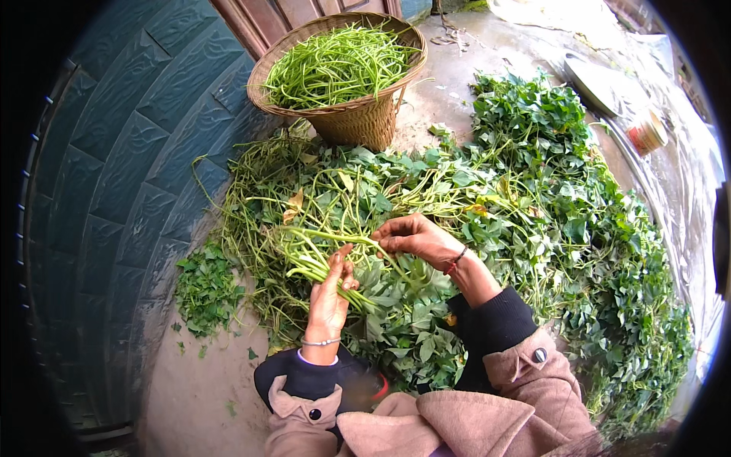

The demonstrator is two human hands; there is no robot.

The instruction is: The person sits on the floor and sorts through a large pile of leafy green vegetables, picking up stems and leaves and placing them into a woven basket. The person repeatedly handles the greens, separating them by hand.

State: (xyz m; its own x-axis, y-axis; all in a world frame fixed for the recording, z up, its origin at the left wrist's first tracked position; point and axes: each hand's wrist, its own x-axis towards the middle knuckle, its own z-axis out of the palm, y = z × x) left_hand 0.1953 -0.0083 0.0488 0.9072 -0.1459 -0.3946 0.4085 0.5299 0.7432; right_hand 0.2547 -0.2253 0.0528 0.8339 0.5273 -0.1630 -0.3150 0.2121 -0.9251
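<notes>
My left hand is closed around a bundle of pale green leaf stems, their ends sticking out on both sides of the fingers. Just to its right, my right hand pinches a single green stem between thumb and fingers. That stem stretches left over the bundle, and its other end hangs down toward some blurred leaves. Both hands are above a wide heap of leafy green vines, with tangled bare stems on its left part and a few yellowed leaves among them.
Beyond the heap stands a wicker basket filled with stripped green stems. A small pile of loose leaves lies left, near a dark tiled wall. A tub and plastic sheeting are at right; a brown door is behind.
</notes>
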